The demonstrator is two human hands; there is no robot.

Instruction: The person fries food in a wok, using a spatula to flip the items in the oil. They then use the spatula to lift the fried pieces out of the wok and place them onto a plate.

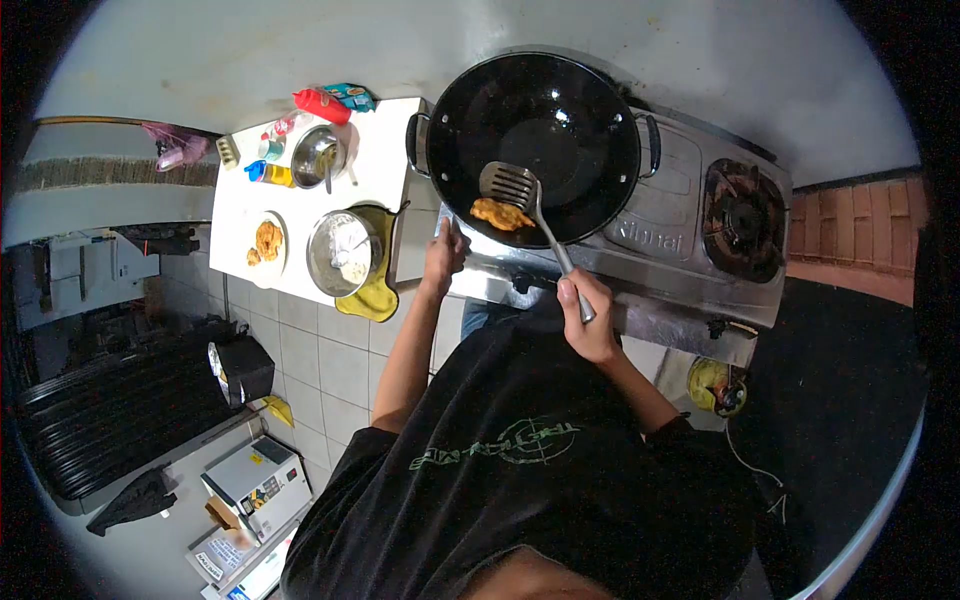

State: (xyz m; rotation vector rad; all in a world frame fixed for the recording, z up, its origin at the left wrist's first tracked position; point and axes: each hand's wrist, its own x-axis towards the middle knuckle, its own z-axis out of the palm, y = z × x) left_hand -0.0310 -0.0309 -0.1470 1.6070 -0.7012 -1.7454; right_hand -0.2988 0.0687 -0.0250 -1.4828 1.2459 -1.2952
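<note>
My right hand [588,315] is wrapped round the handle of a slotted metal spatula [512,185]. The spatula's head is inside a black wok [535,130] on the stove. Beside the spatula's slots, near the wok's front edge, lies a browned fried piece [502,214]. My left hand [446,258] is closed just in front of the wok's left front rim, apart from the spatula; whether it holds anything is hidden.
On the white table [388,160] at the left are a plate [267,272] with fried pieces, two metal bowls [320,255], a red bottle [322,105] and a yellow cloth [372,300]. A second burner [744,220] is at the right.
</note>
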